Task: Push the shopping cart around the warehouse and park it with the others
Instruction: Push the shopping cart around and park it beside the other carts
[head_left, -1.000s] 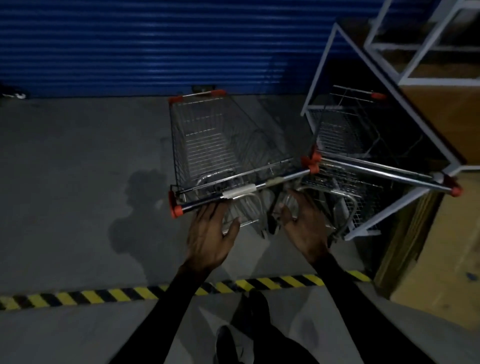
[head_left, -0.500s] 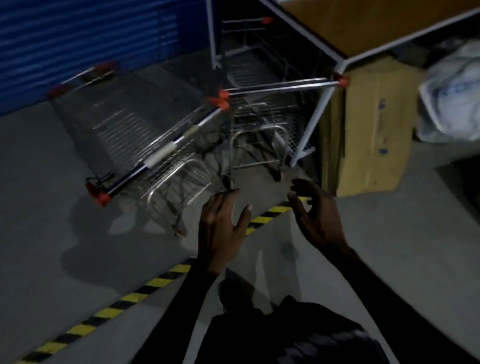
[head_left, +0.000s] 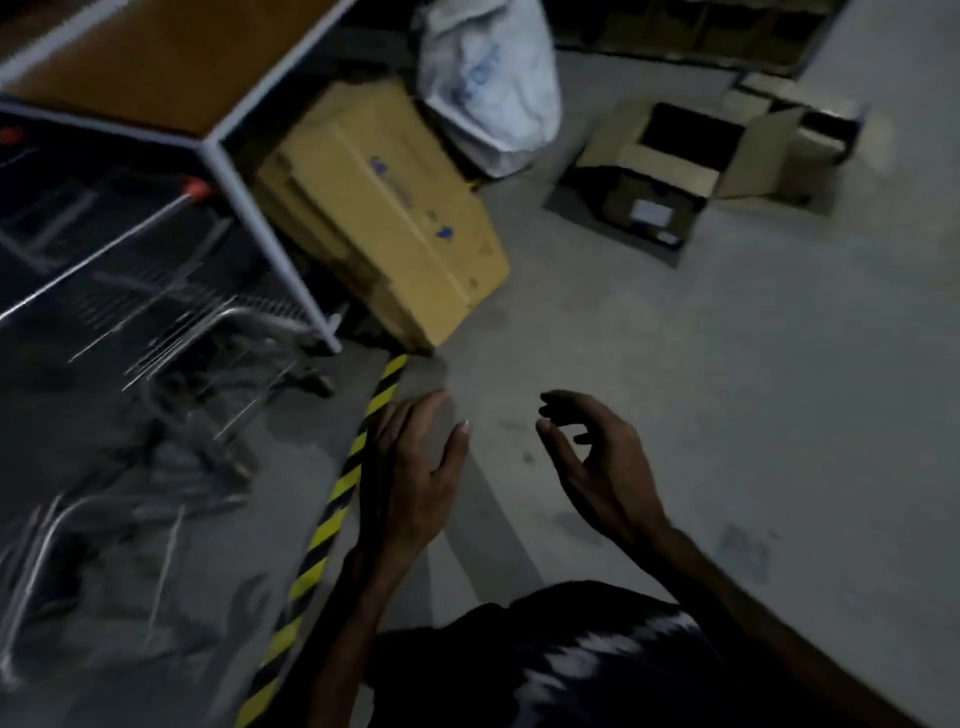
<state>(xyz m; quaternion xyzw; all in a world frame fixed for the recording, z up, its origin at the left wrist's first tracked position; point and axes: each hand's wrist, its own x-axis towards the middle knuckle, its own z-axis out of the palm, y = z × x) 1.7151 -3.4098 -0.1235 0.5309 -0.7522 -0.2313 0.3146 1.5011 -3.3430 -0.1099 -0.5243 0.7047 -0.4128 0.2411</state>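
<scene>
1. My left hand (head_left: 410, 478) hangs over the floor (head_left: 727, 415) with straight, relaxed fingers, its grip released and holding nothing.
2. My right hand (head_left: 597, 462) is beside it, apart from it, fingers loosely curled around nothing.
3. The striped tape (head_left: 332, 509) runs along the floor just left of my left hand.
4. The carts (head_left: 171, 332) stand past the tape to my left, blurred, well apart from both hands; one red-capped handle (head_left: 104, 249) reaches under the shelf (head_left: 208, 140).
5. Flat boxes (head_left: 384, 208) lean by the shelf leg.
6. Farther off are a white bag (head_left: 488, 88) and an open box (head_left: 654, 171).
</scene>
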